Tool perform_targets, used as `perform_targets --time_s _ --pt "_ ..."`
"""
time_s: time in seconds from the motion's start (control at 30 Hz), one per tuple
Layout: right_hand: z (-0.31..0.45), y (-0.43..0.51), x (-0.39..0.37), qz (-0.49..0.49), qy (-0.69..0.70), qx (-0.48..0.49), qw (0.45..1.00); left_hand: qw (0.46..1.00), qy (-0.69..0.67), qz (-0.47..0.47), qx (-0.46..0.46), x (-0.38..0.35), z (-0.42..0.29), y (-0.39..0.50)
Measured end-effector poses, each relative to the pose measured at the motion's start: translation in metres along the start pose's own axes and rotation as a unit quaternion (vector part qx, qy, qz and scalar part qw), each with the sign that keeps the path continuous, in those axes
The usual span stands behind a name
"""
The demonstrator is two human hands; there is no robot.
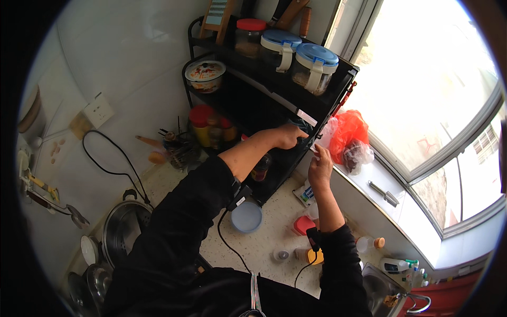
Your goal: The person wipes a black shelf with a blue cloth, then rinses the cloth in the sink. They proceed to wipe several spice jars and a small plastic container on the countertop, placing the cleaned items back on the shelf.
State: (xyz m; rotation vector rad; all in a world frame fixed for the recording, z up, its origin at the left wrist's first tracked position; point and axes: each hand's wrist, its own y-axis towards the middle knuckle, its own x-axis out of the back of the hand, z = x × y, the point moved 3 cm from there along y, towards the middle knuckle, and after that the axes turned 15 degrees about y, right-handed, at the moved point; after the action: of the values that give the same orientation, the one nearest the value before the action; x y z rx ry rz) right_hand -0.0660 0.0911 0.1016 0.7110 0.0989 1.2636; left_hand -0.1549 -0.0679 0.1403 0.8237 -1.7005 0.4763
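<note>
My left hand (291, 136) reaches into the right end of a black metal shelf rack (253, 101), on its middle tier. Its fingers are beside a dark, crumpled thing (302, 125), perhaps a plastic bag; whether they grip it is unclear. Just outside the rack's right edge is my right hand (321, 168), fingers curled and fingertips near the frame. A small white bit (315, 149) shows at those fingertips, too small to identify. Beneath my left forearm, a dark bottle (261, 168) is partly hidden on the lowest tier.
Blue-lidded jars (317, 59) and a red-lidded jar (250, 37) stand on the top tier. An enamel pot (205, 75) sits below. On the sill are an orange plastic bag (350, 132) and a peeler (384, 194). A round blue-grey lid or bowl (246, 217) lies on the counter.
</note>
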Motion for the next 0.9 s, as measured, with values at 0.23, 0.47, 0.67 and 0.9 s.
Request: perform_targets --time_s 0.23,0.47,0.67,0.9 --pt "0.027 -0.017 0.005 0.009 0.067 0.044 0.997 0.970 -0.186 0.130 -0.086 0.012 -0.028 -0.016" --pt "0.032 -0.026 0.028 0.035 0.091 -0.067 0.993 0.902 -0.410 0.075 0.114 0.033 -0.019 -0.037" --pt "0.021 0.007 0.044 -0.101 0.273 -0.079 0.953 0.896 -0.269 -0.265 0.232 0.064 0.020 -0.067" --pt "0.019 0.011 -0.024 0.116 -0.073 0.087 0.987 0.938 -0.106 -0.291 0.153 0.038 -0.017 -0.088"
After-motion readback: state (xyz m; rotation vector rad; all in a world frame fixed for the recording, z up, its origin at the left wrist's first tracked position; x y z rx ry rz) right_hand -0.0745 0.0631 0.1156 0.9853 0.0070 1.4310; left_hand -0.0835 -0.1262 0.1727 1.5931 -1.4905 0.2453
